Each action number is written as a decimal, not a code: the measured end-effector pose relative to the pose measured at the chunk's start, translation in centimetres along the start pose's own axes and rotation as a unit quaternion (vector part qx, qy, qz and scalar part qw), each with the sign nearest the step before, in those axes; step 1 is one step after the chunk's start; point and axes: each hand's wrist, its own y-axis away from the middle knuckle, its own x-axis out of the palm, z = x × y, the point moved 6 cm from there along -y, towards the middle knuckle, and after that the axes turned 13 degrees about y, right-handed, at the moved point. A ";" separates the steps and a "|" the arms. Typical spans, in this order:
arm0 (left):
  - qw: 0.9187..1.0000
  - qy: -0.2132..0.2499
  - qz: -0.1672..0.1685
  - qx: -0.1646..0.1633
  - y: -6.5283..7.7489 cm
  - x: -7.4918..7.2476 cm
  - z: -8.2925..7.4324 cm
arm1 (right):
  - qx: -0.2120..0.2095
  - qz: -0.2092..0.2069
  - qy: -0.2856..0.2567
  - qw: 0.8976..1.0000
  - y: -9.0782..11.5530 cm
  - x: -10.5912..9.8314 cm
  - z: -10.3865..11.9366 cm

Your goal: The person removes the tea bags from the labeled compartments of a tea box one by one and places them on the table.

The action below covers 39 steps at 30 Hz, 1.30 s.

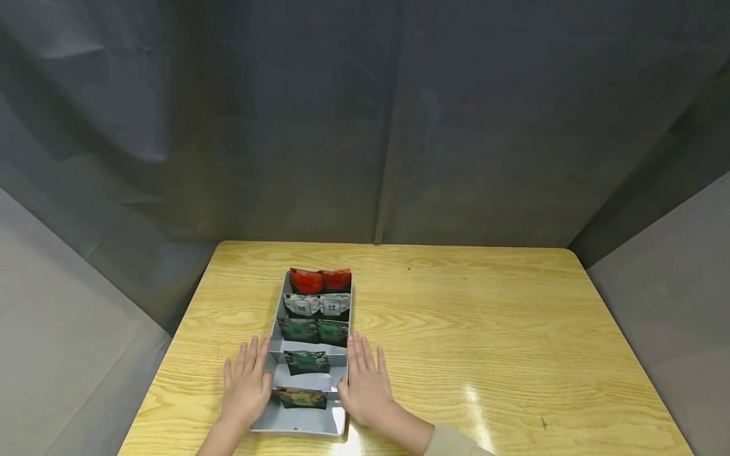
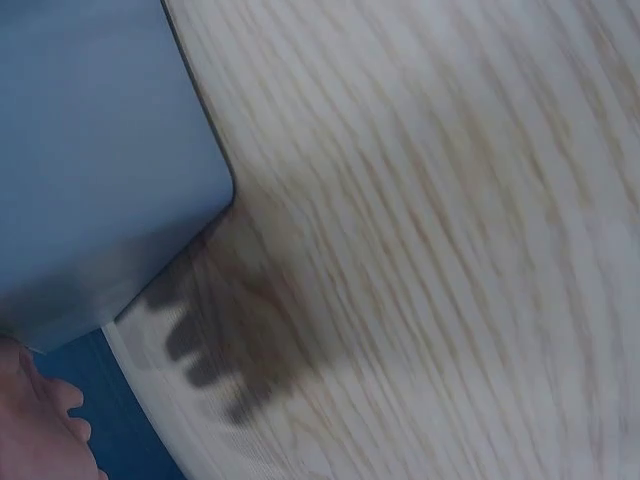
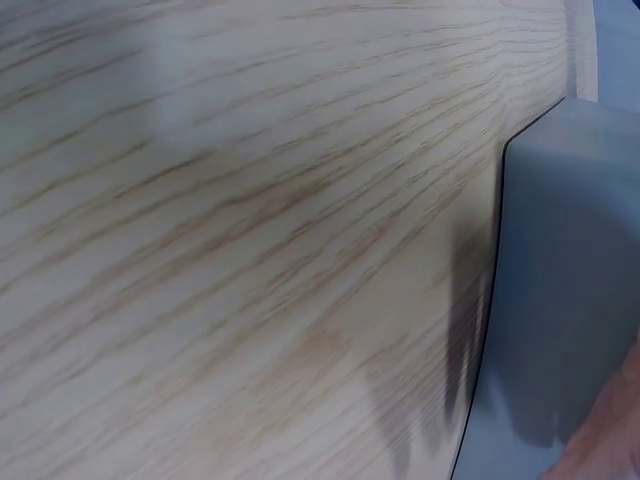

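Note:
A long light-grey divided box [image 1: 296, 421] lies lengthwise on the table, between the two hands in the head view. Fingers straight and pointing forward, my left hand [image 1: 245, 389] is at its left side. Along the right side is my right hand [image 1: 367, 386], also with straight fingers. From back to front the box holds red packets [image 1: 307, 282], white packets [image 1: 302, 305] and green packets [image 1: 299, 330] in pairs, then a single dark green packet [image 1: 307, 362] and a single yellow-brown packet [image 1: 302, 398]. Both wrist views show the box's smooth outer wall [image 2: 100, 130] [image 3: 560, 300].
The wooden table [image 1: 485, 316] extends well to the right of the box. A dark grey cloth [image 1: 456, 126] hangs behind its far edge. Light grey panels [image 1: 673, 266] stand at both sides.

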 end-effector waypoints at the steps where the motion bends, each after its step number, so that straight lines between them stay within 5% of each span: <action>1: 1.000 0.000 -0.001 -0.001 0.0 0.0 0.0 | 0.000 -0.001 -0.001 1.000 0.0 0.0 0.0; 24: 1.000 0.027 -0.009 -0.006 0.0 0.4 0.6 | 0.002 -0.058 0.003 0.998 -0.2 0.6 0.0; 39: 1.000 0.021 0.002 -0.011 0.1 0.3 0.6 | 0.007 -0.050 0.006 0.999 -0.1 0.1 0.1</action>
